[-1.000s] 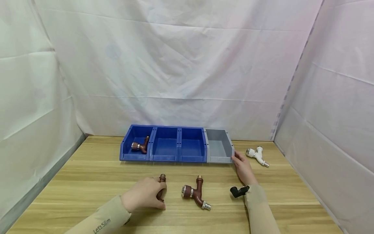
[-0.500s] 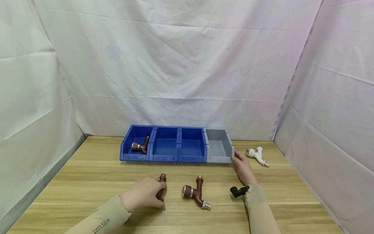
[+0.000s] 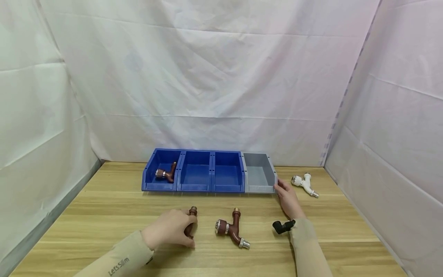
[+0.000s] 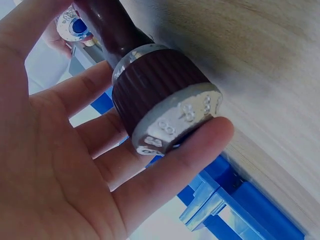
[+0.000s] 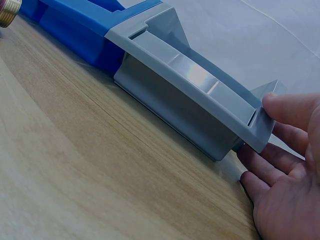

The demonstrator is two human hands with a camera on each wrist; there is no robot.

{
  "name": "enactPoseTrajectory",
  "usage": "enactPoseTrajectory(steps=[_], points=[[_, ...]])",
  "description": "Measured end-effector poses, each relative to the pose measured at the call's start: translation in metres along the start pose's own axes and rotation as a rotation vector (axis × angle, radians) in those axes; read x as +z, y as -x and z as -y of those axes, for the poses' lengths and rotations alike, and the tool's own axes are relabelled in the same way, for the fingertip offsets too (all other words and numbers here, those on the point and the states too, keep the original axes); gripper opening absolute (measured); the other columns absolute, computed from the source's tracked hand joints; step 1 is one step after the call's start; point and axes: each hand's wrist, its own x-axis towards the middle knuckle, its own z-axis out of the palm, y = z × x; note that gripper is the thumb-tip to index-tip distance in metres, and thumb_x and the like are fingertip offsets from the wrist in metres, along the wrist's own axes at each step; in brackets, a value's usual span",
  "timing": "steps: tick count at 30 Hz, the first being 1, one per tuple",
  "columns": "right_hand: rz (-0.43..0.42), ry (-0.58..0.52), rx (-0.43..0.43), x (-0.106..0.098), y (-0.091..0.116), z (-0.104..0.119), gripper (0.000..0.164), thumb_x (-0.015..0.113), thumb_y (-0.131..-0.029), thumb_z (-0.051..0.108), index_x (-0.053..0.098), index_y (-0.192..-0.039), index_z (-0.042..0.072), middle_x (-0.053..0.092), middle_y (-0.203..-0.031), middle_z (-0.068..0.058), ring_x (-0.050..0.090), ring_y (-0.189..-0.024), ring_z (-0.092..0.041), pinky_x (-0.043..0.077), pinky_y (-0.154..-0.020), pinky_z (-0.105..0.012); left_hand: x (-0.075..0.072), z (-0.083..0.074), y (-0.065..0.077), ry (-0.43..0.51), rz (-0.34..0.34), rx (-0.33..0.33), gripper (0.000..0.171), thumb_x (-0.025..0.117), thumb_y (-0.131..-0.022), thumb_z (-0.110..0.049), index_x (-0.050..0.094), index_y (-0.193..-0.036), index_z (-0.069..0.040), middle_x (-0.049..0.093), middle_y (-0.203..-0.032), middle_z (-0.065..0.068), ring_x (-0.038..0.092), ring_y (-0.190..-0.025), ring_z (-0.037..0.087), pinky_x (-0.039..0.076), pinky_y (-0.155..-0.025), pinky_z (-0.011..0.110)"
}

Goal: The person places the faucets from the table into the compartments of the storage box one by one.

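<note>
My left hand point(image 3: 170, 230) grips a dark brown faucet point(image 4: 150, 85) by the table's front left. In the left wrist view, its ribbed knob with a silvery cap points toward the camera, and fingers curl along one side. Most of this faucet is hidden by the hand in the head view. My right hand point(image 3: 288, 199) pinches the front right corner of the grey bin point(image 5: 175, 115), thumb above and fingers below the rim. Another brown faucet point(image 3: 233, 229) with a metal spout lies between the hands.
Several blue bins point(image 3: 195, 187) stand in a row, joined to the grey one. A brown faucet point(image 3: 169, 175) lies in the leftmost. Right of the row is a white faucet point(image 3: 305, 184); a black elbow-shaped piece point(image 3: 282, 227) sits by the right wrist. White cloth point(image 3: 214, 77) hangs behind.
The left hand and sleeve have shifted very slightly left, with the faucet still in the grip. My right hand keeps its place at the grey bin's corner.
</note>
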Motion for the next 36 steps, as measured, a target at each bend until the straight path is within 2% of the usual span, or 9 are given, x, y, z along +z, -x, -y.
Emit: enactPoseTrajectory(steps=[4,9,13,20,25,32,36], points=[[0.004,0.003,-0.003,0.001,0.000,0.002,0.053,0.042,-0.104,0.005,0.020,-0.151,-0.005,0.021,-0.156,-0.019,0.022,-0.142,-0.024,0.019,-0.115,-0.034,-0.003,0.000,0.000,0.015,0.011,0.002,0.049,0.082,-0.068,-0.049,0.067,-0.101,-0.015,0.055,-0.079,-0.009,0.051,-0.069,0.009,0.044,-0.058,0.026],[-0.005,0.016,0.007,0.001,0.001,0.003,0.054,0.043,-0.104,0.007,0.020,-0.151,-0.005,0.020,-0.156,-0.019,0.021,-0.143,-0.024,0.019,-0.115,-0.034,-0.006,-0.001,-0.001,0.041,0.026,-0.007,0.051,0.083,-0.068,-0.049,0.069,-0.103,-0.015,0.057,-0.083,-0.007,0.051,-0.072,0.008,0.044,-0.059,0.027],[-0.001,0.021,0.005,0.001,0.001,0.004,0.054,0.042,-0.104,0.007,0.020,-0.151,-0.005,0.020,-0.156,-0.019,0.022,-0.142,-0.024,0.019,-0.115,-0.034,-0.007,0.000,-0.002,0.090,0.048,-0.020,0.056,0.083,-0.068,-0.048,0.070,-0.110,-0.013,0.061,-0.091,-0.005,0.053,-0.075,0.007,0.046,-0.062,0.026],[0.000,0.015,0.000,0.000,0.001,0.005,0.054,0.042,-0.104,0.007,0.019,-0.151,-0.005,0.021,-0.156,-0.019,0.021,-0.143,-0.024,0.019,-0.115,-0.034,-0.012,0.000,-0.003,0.163,0.059,-0.009,0.058,0.083,-0.069,-0.046,0.069,-0.113,-0.012,0.063,-0.094,-0.004,0.051,-0.073,0.004,0.043,-0.059,0.023],[-0.008,0.013,0.005,0.000,-0.001,0.003,0.054,0.043,-0.103,0.007,0.021,-0.151,-0.004,0.021,-0.156,-0.018,0.021,-0.143,-0.024,0.019,-0.115,-0.034,-0.015,0.002,-0.004,0.159,0.064,-0.001,0.057,0.083,-0.069,-0.046,0.069,-0.112,-0.012,0.063,-0.093,-0.005,0.051,-0.072,0.004,0.044,-0.060,0.024],[-0.008,0.034,-0.005,-0.001,0.000,-0.001,0.054,0.044,-0.103,0.007,0.022,-0.150,-0.005,0.023,-0.155,-0.019,0.023,-0.142,-0.024,0.020,-0.115,-0.033,-0.016,0.003,-0.004,0.114,0.025,0.026,0.054,0.083,-0.066,-0.044,0.069,-0.106,-0.012,0.060,-0.085,-0.008,0.050,-0.069,0.004,0.043,-0.059,0.025],[-0.008,0.020,-0.002,-0.001,0.000,0.000,0.053,0.044,-0.103,0.007,0.022,-0.150,-0.005,0.023,-0.155,-0.018,0.023,-0.142,-0.023,0.020,-0.115,-0.033,-0.017,0.003,-0.004,0.122,0.019,0.024,0.052,0.083,-0.066,-0.043,0.069,-0.106,-0.012,0.060,-0.086,-0.008,0.050,-0.070,0.004,0.042,-0.058,0.024]])
